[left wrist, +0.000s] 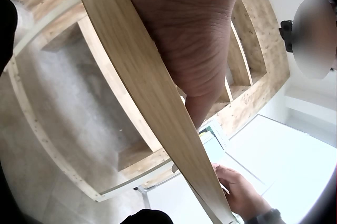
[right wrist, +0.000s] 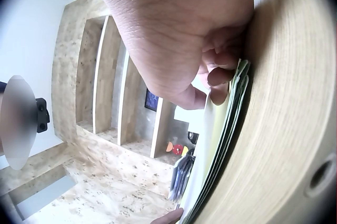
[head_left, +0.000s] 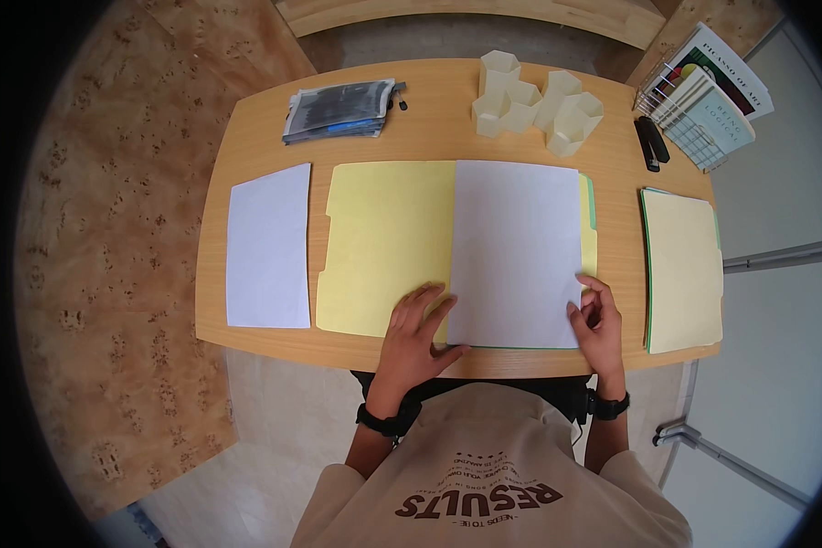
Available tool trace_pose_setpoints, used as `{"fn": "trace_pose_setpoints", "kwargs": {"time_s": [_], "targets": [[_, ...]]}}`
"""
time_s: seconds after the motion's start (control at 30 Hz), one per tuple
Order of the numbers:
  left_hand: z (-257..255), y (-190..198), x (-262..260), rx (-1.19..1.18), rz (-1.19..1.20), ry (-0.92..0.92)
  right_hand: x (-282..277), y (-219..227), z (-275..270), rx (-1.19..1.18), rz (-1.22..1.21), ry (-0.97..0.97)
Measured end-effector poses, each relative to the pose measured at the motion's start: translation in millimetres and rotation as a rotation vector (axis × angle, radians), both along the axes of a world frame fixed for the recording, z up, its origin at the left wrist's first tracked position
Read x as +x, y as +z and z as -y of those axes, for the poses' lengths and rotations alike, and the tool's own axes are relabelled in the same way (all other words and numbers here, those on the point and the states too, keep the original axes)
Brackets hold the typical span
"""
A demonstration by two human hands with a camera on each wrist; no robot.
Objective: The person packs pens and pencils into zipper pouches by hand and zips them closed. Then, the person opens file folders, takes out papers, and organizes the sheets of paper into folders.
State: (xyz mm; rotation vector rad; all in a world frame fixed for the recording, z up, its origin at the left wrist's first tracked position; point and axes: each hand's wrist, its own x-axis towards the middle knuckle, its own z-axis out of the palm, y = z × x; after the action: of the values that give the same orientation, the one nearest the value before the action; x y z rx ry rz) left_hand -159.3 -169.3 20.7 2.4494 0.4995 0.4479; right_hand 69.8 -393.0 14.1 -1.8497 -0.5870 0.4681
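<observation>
A yellow file folder (head_left: 388,247) lies spread flat on the desk, with green folder edges (right wrist: 231,124) under it. White paper (head_left: 516,256) covers its right half. My left hand (head_left: 415,333) rests at the fold by the paper's lower left corner, fingers loosely bent and spread. At the paper's right edge, my right hand (head_left: 598,320) pinches the margin, thumb over the sheet and fingers curled at the side. The right wrist view shows these fingertips (right wrist: 218,77) right at the edge of the folder stack. In the left wrist view, the desk edge hides the left fingertips.
More white paper (head_left: 269,251) lies at the left. A stack of cream folders (head_left: 683,269) sits at the right edge. Toward the back are a zip pouch (head_left: 338,110), hexagonal holders (head_left: 520,105), a black stapler (head_left: 651,143) and a wire rack (head_left: 694,128) with books.
</observation>
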Motion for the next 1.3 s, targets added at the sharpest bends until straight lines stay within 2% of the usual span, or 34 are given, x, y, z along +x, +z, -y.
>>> {"fn": "trace_pose_setpoints", "kwargs": {"time_s": [0.27,0.37,0.43,0.47,0.53,0.6,0.63,0.7,0.73,0.8,0.87,0.97,1.07,1.13,1.27,1.3], "targets": [[-0.3,1.1,-0.5,-0.009,0.005,0.005,-1.4,-0.9,0.6,-0.006,0.003,-0.022],[-0.6,1.4,-4.3,-0.007,0.014,0.016,1.0,-8.0,5.2,0.063,0.057,-0.026],[-7.1,2.3,-15.6,-0.265,0.175,0.033,2.1,-21.2,10.3,0.225,-0.080,-0.188],[-15.7,4.0,-22.4,-0.248,0.173,0.048,2.6,-23.6,11.2,0.263,-0.064,-0.181],[-35.2,7.6,-45.1,-0.168,0.215,0.313,-2.6,-12.2,9.6,0.302,-0.168,-0.226],[-63.0,9.9,-66.7,0.015,0.229,0.539,-3.0,-15.0,10.9,0.296,-0.139,-0.212],[-74.1,10.8,-76.8,0.023,0.226,0.545,-2.6,-16.3,10.7,0.287,-0.103,-0.205],[-93.5,10.1,-95.2,0.154,0.088,0.814,-3.3,-15.3,9.4,0.296,-0.110,-0.200],[-102.1,2.6,-105.6,0.161,0.089,0.815,-3.0,-15.3,9.6,0.298,-0.109,-0.202],[-113.1,-10.0,-119.9,0.186,-0.087,0.801,0.2,-23.8,11.7,0.308,-0.066,-0.184],[-115.5,-10.4,-123.3,0.183,-0.099,0.789,0.0,-25.5,11.6,0.314,-0.020,-0.169],[-118.4,-10.1,-126.0,0.159,-0.083,0.788,-2.4,-19.6,10.8,0.332,-0.106,-0.191],[-126.9,-15.5,-133.7,0.143,0.002,0.793,-1.0,-19.8,12.3,0.329,-0.096,-0.184],[-129.9,-18.6,-141.0,-0.016,0.079,0.911,-1.7,-13.1,11.3,0.375,-0.147,-0.204],[-108.0,11.6,-116.1,-0.038,0.167,0.948,1.3,-13.1,13.5,0.450,-0.146,-0.257],[-95.6,25.2,-100.6,0.032,0.260,0.921,-3.4,-9.8,10.5,0.477,-0.129,-0.279]]}}
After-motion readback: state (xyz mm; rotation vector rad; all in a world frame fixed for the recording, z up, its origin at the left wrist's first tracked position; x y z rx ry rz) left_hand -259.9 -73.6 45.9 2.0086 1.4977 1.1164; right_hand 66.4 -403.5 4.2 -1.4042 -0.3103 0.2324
